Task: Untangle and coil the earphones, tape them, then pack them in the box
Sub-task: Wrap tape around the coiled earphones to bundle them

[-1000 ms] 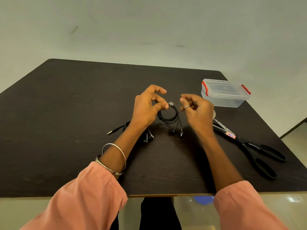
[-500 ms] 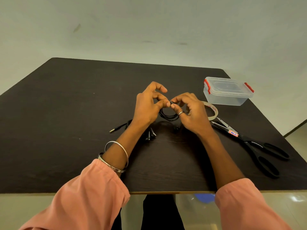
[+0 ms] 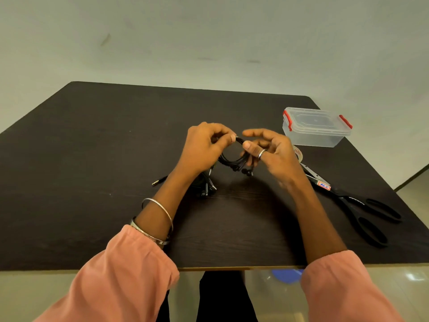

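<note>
2 hands share the coiled earphones (image 3: 234, 160) above the table's (image 3: 92, 135) middle: left hand (image 3: 204, 147) pinches the loop, right hand (image 3: 269, 151) grasps its side. Coiling looks finished; taping next, needing the tape roll (image 3: 299, 152) beside the box (image 3: 316, 127).

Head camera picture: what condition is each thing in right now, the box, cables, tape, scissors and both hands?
Box: lid on, red clips at both ends.
Coiled earphones: looped, held up between both hands, untaped.
Second earphones: lying bunched on the table.
Tape roll: on the table, mostly hidden.
Scissors: lying flat, blades closed.
Left hand: pinches the coil.
Right hand: grips the coil.
</note>
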A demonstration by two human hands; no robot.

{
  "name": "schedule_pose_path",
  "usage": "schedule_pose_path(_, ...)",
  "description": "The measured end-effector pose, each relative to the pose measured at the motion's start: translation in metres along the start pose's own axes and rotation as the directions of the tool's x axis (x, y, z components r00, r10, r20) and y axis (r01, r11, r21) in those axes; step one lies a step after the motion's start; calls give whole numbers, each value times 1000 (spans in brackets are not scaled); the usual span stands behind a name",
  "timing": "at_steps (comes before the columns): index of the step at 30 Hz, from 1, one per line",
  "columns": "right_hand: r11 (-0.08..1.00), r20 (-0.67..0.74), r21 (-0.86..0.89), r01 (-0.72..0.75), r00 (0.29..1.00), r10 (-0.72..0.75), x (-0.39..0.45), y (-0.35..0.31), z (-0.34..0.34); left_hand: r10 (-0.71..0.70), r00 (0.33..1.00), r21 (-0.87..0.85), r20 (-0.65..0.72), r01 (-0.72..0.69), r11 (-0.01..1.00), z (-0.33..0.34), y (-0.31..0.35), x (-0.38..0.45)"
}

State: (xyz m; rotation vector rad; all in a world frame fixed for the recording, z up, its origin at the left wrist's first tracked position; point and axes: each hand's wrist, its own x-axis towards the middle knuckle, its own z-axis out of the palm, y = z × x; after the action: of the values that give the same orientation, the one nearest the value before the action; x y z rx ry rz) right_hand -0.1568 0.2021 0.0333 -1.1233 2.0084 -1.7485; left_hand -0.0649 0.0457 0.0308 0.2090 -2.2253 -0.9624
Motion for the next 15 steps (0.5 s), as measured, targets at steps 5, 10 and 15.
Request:
schedule_pose_path(5, 958, 28, -250, -139, 988, 150, 3, 10, 1, -178, 971, 146, 160, 155, 977, 2, -11, -1)
schedule_pose_path(10, 797, 7, -603, -21, 999, 31, 4, 19, 2, -232, 938, 281, 257, 157, 947, 7, -16, -1)
schedule_pose_path(15, 717, -15, -696, 19, 999, -42, 5, 23, 3, -262, 936, 274, 236, 195, 942, 6, -22, 0)
